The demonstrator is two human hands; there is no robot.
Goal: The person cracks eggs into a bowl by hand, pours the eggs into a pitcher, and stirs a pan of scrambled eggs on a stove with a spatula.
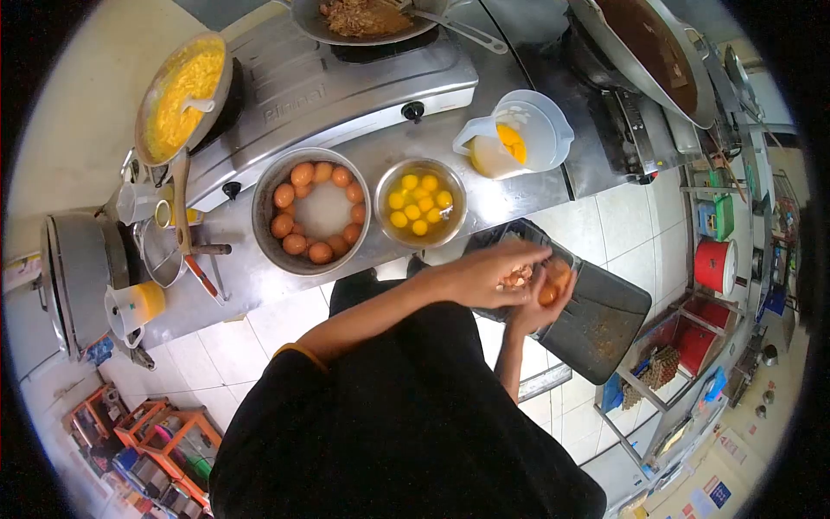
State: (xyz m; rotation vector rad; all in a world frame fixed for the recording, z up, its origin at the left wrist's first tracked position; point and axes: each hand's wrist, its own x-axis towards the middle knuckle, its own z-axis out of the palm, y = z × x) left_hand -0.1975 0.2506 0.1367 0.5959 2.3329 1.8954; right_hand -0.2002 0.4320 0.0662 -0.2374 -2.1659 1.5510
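Note:
Over the black waste bin (596, 320), my two hands are close together. My right hand (558, 309) has its fingers curled round a brown egg (548, 295). My left hand (484, 272) reaches across to it, fingers stretched out and thumb apart. Broken eggshells (516, 277) show in the gap between the left thumb and fingers. On the steel counter (346, 285) in front of me, a metal bowl (456, 227) contains several yolks (421, 203) in clear egg white. To its left, a larger metal pot (259, 233) holds whole brown eggs (321, 252) round its inside edge.
A translucent measuring jug (545, 130) with yellow residue stands right of the yolks. Behind is a gas stove (337, 86) bearing a pan of brown food (367, 19). A pan of yellow food (183, 95) sits at left. Another big pan (692, 60) is at right.

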